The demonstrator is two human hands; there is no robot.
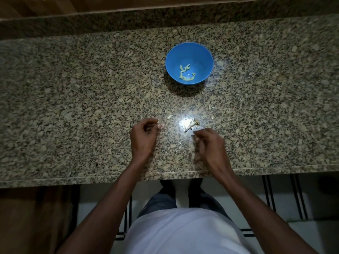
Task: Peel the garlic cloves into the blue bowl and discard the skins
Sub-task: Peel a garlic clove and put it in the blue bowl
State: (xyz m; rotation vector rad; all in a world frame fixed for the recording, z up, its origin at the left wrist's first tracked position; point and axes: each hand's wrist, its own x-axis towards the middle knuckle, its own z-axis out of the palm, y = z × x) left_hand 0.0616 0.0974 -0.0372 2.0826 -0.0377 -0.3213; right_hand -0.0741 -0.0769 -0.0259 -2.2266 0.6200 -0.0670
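**Mid-peel: clove in your left grip, skins still on the surface**

Your left hand (144, 133) has its fingers curled, tips pinching a small garlic clove (159, 126) just above the surface (73, 107). Too small to call its long axis or which way the tip points. Your right hand (209, 142) is blurred, fingers curled inward; can't tell whether it holds a bit of skin or nothing.

Just ahead of the right hand: a clump of skins (191, 125), long axis running diagonally from near-left to far-right. One loose skin (171, 116) sits between the hands, more flecks nearby.

Blue bowl (189, 63) sits well ahead, upright, with several peeled cloves (186, 74) inside.

My read: peeling step, probably late. Next: strip the clove, reach forward to drop it in the bowl, then gather the skins.
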